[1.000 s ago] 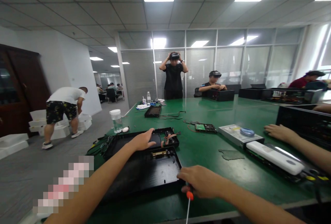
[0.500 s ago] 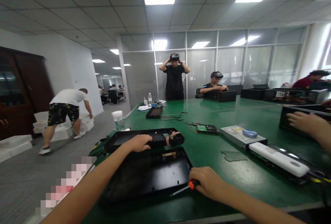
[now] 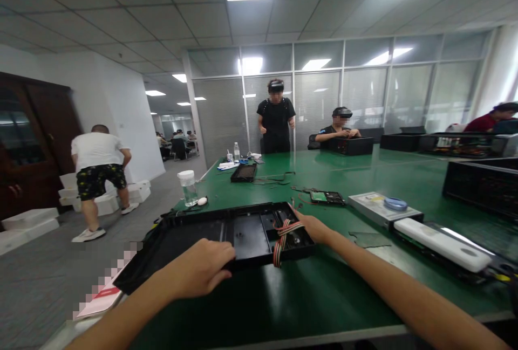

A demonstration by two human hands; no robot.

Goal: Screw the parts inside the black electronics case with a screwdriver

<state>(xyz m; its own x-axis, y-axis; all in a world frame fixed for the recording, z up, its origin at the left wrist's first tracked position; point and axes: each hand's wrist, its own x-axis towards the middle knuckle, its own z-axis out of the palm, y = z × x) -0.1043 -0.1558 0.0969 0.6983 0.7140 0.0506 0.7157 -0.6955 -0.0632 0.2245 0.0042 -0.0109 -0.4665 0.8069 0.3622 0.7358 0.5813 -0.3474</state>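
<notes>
Black tray (image 3: pixel 186 237), red-and-white striped cable (image 3: pixel 277 253); green table (image 3: pixel 307 307); blue ring (image 3: pixel 395 204).

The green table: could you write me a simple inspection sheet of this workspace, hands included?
Surface: green table, glossy, with reflections.
Job's things: black tray, divided inside, between the hands.
Clutter: grey box with a blue ring on top; lidded plastic jar; green circuit board.
Hands: left hand at the tray's near edge; right hand at its right end, fingers partly hidden. How firmly either grips cannot be told.
Cables: striped ribbon cable hanging over the tray's near edge.
Surroundings: a standing person and a seated person beyond; white boxes on the floor.
</notes>
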